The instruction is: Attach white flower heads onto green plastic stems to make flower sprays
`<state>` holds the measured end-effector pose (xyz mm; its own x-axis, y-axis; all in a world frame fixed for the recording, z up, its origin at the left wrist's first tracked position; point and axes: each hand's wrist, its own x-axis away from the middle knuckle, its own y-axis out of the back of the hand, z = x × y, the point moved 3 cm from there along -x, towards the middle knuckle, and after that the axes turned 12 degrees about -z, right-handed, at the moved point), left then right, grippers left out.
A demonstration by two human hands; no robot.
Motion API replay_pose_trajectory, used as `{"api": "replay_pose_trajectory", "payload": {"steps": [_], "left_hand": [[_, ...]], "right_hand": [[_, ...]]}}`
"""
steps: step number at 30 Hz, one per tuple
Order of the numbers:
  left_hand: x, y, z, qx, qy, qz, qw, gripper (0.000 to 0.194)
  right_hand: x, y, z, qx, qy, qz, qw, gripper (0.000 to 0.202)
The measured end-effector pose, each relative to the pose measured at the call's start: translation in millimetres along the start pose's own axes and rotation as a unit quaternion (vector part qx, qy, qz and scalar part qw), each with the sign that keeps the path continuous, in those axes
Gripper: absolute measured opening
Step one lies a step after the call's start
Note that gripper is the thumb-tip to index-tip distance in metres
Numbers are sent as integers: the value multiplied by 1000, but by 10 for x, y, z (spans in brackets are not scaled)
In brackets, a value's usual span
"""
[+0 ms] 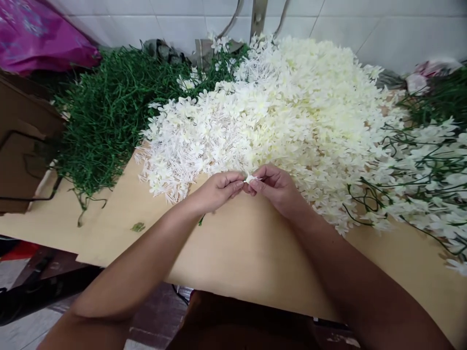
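A small white flower (250,179) is pinched between the fingertips of my two hands, at the front edge of a large pile of white flowers (284,107). My right hand (275,186) has its thumb and forefinger closed on the flower. My left hand (223,188) is closed on a green stem, mostly hidden by the palm; a green tip (201,220) shows below the wrist. The two hands nearly touch. Green stems (109,107) lie heaped at the left, and white flowers on green stems (430,180) spread at the right.
A tan board (233,253) covers the table. At the left stand a cardboard box (25,146) with a black wire frame and a purple bag (44,39). A green scrap (137,227) lies near the left forearm. White tiles (343,29) line the back.
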<state>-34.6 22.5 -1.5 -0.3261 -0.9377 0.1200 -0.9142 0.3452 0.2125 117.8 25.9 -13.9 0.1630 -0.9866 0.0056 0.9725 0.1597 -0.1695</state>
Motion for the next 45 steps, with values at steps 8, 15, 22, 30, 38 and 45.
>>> {"api": "replay_pose_trajectory", "payload": {"steps": [8,15,22,30,38,45], "left_hand": [[-16,73,88,5,-32,18,999,26],[-33,89,56,6,-35,22,999,24],[-29,99,44,10,-14,13,1000,19],[-37,102,-16,-59,-20,45,997,23],[-66,103,0,-114,-32,71,990,26],[-55,109,18,-148,-33,80,985,24]], "right_hand": [[-3,-3,21,-2,-12,14,1000,34],[6,21,28,6,-13,-4,1000,34],[2,19,19,26,6,2,1000,36],[39,17,25,130,71,0,989,23],[52,-5,30,158,66,4,985,26],[55,-24,4,133,44,28,990,24]]}}
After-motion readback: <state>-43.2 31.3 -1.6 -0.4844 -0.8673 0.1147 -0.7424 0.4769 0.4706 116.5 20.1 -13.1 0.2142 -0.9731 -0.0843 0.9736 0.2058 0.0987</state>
